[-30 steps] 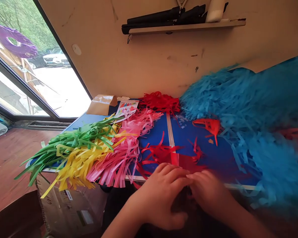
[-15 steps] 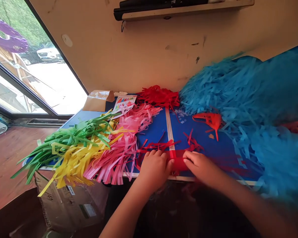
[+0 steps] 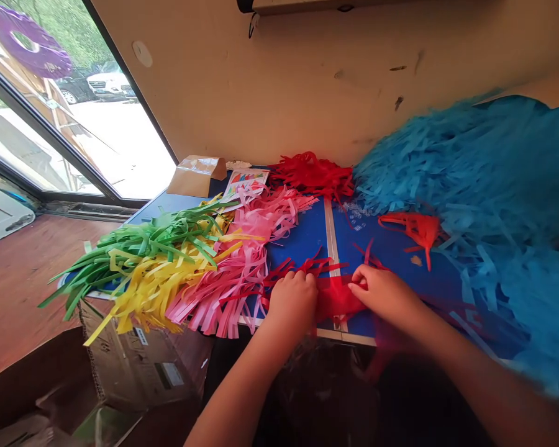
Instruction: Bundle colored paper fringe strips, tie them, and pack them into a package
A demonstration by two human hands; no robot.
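Red fringed material (image 3: 338, 298) lies at the front of the blue table (image 3: 302, 233), stretched between my two hands. My left hand (image 3: 293, 298) is closed on its left part, knuckles up, with loose red strips poking out beyond the fingers. At the other end, my right hand (image 3: 377, 288) pinches the red material between thumb and fingers. Blurred red strips trail below and to the right of that hand. Left of my left hand lies a pink fringe bundle (image 3: 242, 267), beside yellow (image 3: 158, 288) and green (image 3: 144, 239) ones.
A large blue fringe heap (image 3: 494, 180) covers the table's right side. Red fringes (image 3: 312, 176) lie at the back, and an orange-red bundle (image 3: 423, 230) lies right of centre. A brown paper packet (image 3: 193, 177) rests near the window. Cardboard boxes (image 3: 140, 366) stand at lower left.
The view has shifted, so the table contents appear farther left relative to the blue heap and wall shelf. The red material between my hands now looks bunched, with strips hanging below my right hand.
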